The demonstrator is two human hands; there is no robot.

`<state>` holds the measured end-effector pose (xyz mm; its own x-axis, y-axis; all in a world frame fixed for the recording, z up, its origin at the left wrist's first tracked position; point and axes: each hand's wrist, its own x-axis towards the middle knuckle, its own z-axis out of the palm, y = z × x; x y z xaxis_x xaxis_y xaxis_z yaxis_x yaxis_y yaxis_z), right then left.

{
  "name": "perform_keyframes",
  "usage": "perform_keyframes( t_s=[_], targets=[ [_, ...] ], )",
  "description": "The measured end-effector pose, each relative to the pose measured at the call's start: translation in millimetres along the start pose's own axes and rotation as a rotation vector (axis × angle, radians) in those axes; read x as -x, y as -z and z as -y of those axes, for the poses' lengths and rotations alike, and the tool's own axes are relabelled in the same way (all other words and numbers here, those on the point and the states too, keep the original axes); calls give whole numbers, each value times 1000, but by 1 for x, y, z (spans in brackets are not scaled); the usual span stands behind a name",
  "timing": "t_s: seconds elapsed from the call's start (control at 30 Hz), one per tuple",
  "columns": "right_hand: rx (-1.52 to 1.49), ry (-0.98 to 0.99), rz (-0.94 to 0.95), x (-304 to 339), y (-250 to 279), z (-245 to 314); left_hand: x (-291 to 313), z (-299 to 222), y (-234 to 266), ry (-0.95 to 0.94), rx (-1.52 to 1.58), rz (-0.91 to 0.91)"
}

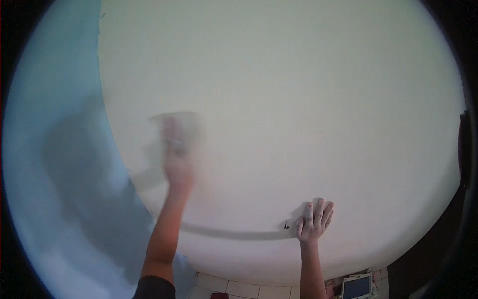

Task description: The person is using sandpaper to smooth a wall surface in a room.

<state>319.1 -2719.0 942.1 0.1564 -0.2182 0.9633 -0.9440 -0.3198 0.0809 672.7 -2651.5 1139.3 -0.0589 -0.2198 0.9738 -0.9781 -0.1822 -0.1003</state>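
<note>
My left hand [178, 162] is up against the pale wall [279, 109], smeared by motion. A pale greyish flat sheet [191, 122] shows at its fingers, and the hand seems to press it on the wall. The blur hides the sheet's exact kind and how the fingers grip it. Lower and to the right, my right hand [313, 222] rests on the same wall with its fingers spread. It holds nothing, and whitish dust covers its fingers. Just left of its thumb, a small dark mark or hole [286, 225] shows in the wall.
A light blue wall [55, 104] meets the pale one at the left, with shadows across it. Below lie floor tiles [244, 289], a small dark red thing [219, 296] and a pale-framed device with a dark screen [357, 287]. Something dark stands at the right edge.
</note>
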Motion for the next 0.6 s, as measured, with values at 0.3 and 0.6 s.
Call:
perform_keyframes(
  t_s=[0.3, 0.6],
  targets=[
    [-71, -35, -45, 2, -5, 4, 74, -119, -15, -669, 583, 276],
    [-93, -62, -72, -7, -1, 13, 15, 48, -4, 254, 220, -2]
  ],
)
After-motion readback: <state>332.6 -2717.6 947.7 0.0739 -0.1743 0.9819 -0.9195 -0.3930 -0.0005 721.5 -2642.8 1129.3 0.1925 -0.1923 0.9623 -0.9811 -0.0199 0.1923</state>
